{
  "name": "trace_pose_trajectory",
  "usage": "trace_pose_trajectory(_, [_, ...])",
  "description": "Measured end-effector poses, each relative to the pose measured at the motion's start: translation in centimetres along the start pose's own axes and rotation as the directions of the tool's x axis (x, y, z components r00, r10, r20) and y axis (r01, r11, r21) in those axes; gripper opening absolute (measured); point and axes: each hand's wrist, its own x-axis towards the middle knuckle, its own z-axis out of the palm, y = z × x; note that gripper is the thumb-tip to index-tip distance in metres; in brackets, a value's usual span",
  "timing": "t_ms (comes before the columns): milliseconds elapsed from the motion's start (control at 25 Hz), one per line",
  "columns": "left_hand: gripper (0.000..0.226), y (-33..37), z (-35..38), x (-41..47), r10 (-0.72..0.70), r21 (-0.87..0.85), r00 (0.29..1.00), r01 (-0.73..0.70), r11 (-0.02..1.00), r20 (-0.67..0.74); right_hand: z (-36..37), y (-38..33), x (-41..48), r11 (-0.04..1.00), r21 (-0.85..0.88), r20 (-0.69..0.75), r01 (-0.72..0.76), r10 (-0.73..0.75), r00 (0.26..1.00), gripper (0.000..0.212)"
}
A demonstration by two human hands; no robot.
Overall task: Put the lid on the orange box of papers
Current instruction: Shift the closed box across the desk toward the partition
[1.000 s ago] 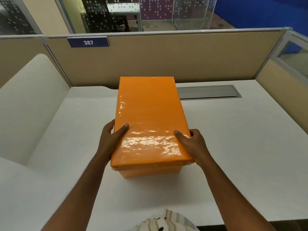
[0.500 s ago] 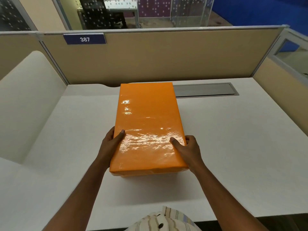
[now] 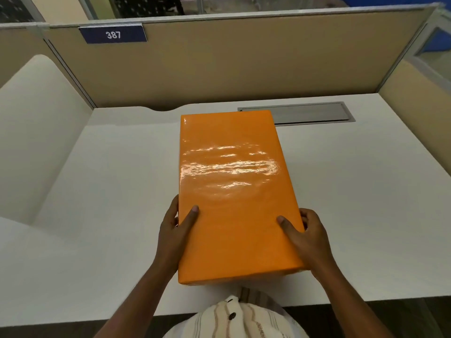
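Observation:
A glossy orange lid [image 3: 231, 191] covers the orange box from above, long side pointing away from me, on the white desk [image 3: 341, 191]. The box body and its papers are hidden under the lid; only the lid's near rim shows. My left hand [image 3: 174, 230] grips the lid's left edge near the front, thumb on top. My right hand [image 3: 306, 235] grips the right edge the same way, thumb on top and fingers down the side.
Beige partition walls [image 3: 244, 67] close the desk at the back and right, with a blue "387" plate [image 3: 113, 34]. A grey cable hatch [image 3: 310, 112] lies behind the box. A white curved panel [image 3: 31, 132] stands at the left.
The lid has come down over the box, so the box body seen below it earlier is now hidden. Both hands kept their grip on the sides.

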Motion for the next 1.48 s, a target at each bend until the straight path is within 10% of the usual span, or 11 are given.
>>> trace_pose_trajectory(880, [0.062,-1.4,1.1,3.1,-0.066,0.023,0.996,0.068,0.997,-0.058,1.3,0.7,4.0,0.937,-0.337,0.115,0.091,-0.055,0.992,0.083])
trace_pose_trajectory(1480, [0.076,0.7,0.2,5.8,-0.1,0.069,0.984,0.091,0.993,0.145,1.5,-0.3,3.3,0.991,-0.005,0.147,-0.131,0.13,0.981,0.084])
